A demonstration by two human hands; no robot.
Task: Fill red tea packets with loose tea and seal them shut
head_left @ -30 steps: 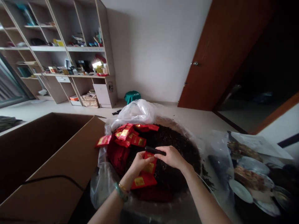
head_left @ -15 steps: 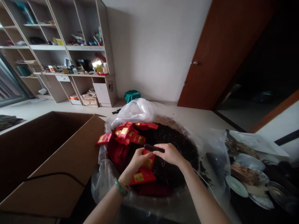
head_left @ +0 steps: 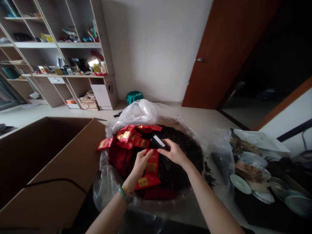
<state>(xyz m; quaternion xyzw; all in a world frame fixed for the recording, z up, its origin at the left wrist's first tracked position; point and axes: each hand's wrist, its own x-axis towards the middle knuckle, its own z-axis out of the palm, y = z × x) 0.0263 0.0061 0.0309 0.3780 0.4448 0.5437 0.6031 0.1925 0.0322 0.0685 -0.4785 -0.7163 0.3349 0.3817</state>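
A wide round basket lined with clear plastic (head_left: 114,182) holds dark loose tea leaves (head_left: 187,149) and several red and gold packets (head_left: 129,138). My left hand (head_left: 141,162) pinches one red packet (head_left: 151,162) upright over the leaves. My right hand (head_left: 172,152) grips a small black scoop (head_left: 157,142), tilted just above the packet's top. A green bangle sits on my left wrist (head_left: 124,193).
An open cardboard box (head_left: 48,162) stands at the left. Plates and dishes under plastic (head_left: 253,175) lie at the right. Shelves with clutter (head_left: 60,65) line the back wall, a green stool (head_left: 134,96) stands by it, and a brown door (head_left: 219,58) is open.
My right hand has lifted the black scoop up and back from the packet's mouth and tilted it. The left hand keeps the packet upright. The view has shifted slightly right.
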